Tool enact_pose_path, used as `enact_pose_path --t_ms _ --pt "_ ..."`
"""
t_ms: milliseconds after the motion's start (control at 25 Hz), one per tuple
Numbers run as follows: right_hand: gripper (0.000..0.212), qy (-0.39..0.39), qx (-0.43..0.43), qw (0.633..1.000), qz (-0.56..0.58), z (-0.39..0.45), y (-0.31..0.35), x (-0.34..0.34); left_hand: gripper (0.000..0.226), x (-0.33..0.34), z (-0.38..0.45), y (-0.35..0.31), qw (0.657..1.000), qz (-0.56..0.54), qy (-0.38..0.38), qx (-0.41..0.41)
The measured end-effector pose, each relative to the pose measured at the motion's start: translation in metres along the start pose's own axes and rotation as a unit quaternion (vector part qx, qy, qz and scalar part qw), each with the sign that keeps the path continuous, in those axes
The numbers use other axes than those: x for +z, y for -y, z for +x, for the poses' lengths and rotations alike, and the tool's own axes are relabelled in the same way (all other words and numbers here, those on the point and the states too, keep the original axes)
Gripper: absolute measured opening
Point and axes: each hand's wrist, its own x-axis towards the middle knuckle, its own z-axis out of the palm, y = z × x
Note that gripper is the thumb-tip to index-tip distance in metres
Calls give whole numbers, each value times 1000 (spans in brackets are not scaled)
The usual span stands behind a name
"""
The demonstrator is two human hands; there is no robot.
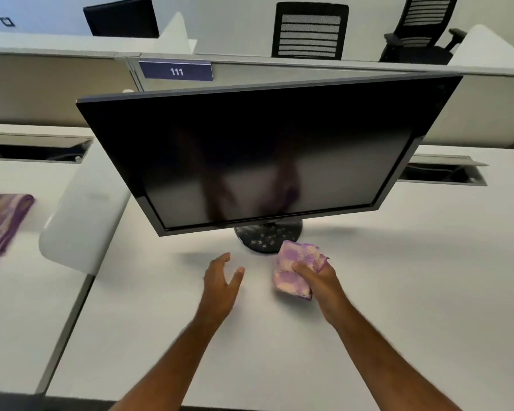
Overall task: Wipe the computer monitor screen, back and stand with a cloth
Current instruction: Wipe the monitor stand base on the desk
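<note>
My right hand (316, 275) grips a bunched purple-and-cream cloth (296, 269), fingers curled round its right side, thumb across the top. The cloth sits low over the white desk (398, 292), its upper edge just beside the front rim of the monitor's round stand base (261, 237); whether it touches the base I cannot tell. My left hand (220, 278) holds nothing: fingers straight and together, thumb spread wide, palm turned toward the right. It hovers near the desk, left of the cloth and in front of the base, apart from both.

The monitor (261, 149) stands at desk centre, screen dark, tilted so its right corner rides higher. The screen shows a dim, smeared reflection, too vague to read. Most of the stand is hidden behind the lower bezel; only the front part of the base shows, with pale specks on it. The monitor's back is out of sight.

Both forearms come up from the bottom edge, bare, converging toward the base; elbows are cut off. Left hand slightly blurred.

At far left a second folded purple cloth (2, 223) lies on the neighbouring desk, partly cut by the frame. A partition plate (176, 71) reads 111. Two black mesh chairs (309, 31) stand beyond the partition.
</note>
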Motion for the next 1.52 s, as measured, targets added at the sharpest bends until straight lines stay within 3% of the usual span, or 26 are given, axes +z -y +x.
enact_pose_path --t_ms 120,280,600,680,840,920,1160,1320,1400,1520 --pt "36 -114 -90 984 -105 15 8 -25 66 -20 15 45 981 173 -66 57" --pt "32 -219 -209 928 -217 37 14 -42 81 -25 24 75 943 308 -85 90" --pt "45 -100 -260 908 -313 72 -14 10 83 -22 22 73 932 344 -73 86" --pt "56 -75 -291 875 -379 83 -24 20 83 -21 22 74 930 348 -77 87" --pt "59 -73 -341 758 -551 99 -37 32 82 -21 25 74 932 345 -82 81" --pt "61 -75 -343 736 -579 101 -39 36 83 -20 24 75 931 348 -80 79" --pt "60 -51 -353 725 -590 89 -47 86 83 -20 25 75 928 355 -83 75" --pt "52 40 -351 734 -580 69 -35 149 84 -22 25 75 930 356 -68 67" --pt "51 80 -349 744 -564 70 -23 137 84 -23 25 75 930 354 -67 69" --pt "51 8 -433 722 -540 82 -25 67 83 -22 23 74 931 350 -76 74"
